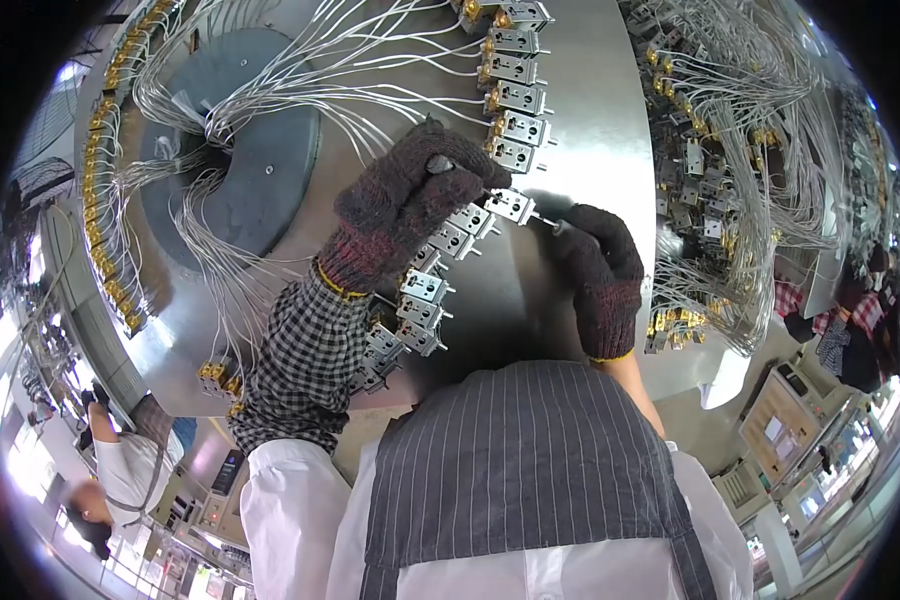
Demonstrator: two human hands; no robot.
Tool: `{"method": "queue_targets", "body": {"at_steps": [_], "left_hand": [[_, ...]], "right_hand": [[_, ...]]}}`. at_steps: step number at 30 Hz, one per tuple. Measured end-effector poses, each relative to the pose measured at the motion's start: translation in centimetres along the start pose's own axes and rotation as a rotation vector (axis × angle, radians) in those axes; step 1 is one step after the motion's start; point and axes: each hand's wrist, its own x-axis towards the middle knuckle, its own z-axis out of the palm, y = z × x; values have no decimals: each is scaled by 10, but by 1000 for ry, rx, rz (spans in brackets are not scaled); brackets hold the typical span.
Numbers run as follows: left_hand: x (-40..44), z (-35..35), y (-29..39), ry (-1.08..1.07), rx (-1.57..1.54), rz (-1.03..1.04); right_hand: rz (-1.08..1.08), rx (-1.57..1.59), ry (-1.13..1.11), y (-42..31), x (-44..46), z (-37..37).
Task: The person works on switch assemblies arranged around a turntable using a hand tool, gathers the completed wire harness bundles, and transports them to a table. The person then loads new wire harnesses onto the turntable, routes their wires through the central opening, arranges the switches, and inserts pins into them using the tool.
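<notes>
Metal block: we see the metal block (pixel 510 206) at the centre of the frame, its thin shaft (pixel 541 218) pointing right.
Left hand: the gloved left hand (pixel 415 185) has its fingers curled in against the block's left end; the glove hides their tips, so we cannot tell whether they grip it.
Right hand: the gloved right hand (pixel 600 255) has its fingers closed about the shaft's outer end.
Shaft risk: we judge that a sideways pull from the right hand could bend the shaft or twist the block out of line.
Glove risk: thick knit could dull the feel of so small a part, and it might slip or snag.
Wire risk: white wires (pixel 245 105) fan towards the row of blocks (pixel 515 97); a sleeve catching them could tug a connection loose.
Worktop: the worktop (pixel 595 120) is shiny metal, glaring at upper centre; a grey disc (pixel 280 180) sits at upper left, wires rising through its opening.
Left rim: gold-coloured fittings (pixel 100 215) line the curved edge.
Right of frame: another dense mass of wires (pixel 770 190) hangs there with more metal parts.
Room: we see another person (pixel 135 470) at lower left, and a brown board (pixel 778 425) at lower right.
</notes>
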Motion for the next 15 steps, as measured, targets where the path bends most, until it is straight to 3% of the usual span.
{"method": "queue_targets", "body": {"at_steps": [2, 6, 9, 11, 12, 14, 15], "left_hand": [[2, -1, -7, -34, 68, 107], [2, -2, 1, -14, 158, 56], [4, -4, -4, -41, 195, 123], [5, -5, -6, -54, 334, 219], [4, -3, -4, -54, 336, 221], [0, 2, 2, 49, 63, -2], [0, 2, 4, 50, 64, -1]], "right_hand": [[251, 103, -67, 1, 5, -7], [239, 177, -47, -4, 1, 2], [63, 15, 70, -4, -2, 5], [262, 56, -55, -5, 1, -4], [260, 58, -56, -6, 2, -4], [267, 51, -58, -7, 2, -3], [266, 51, -59, -6, 3, -3]]}}
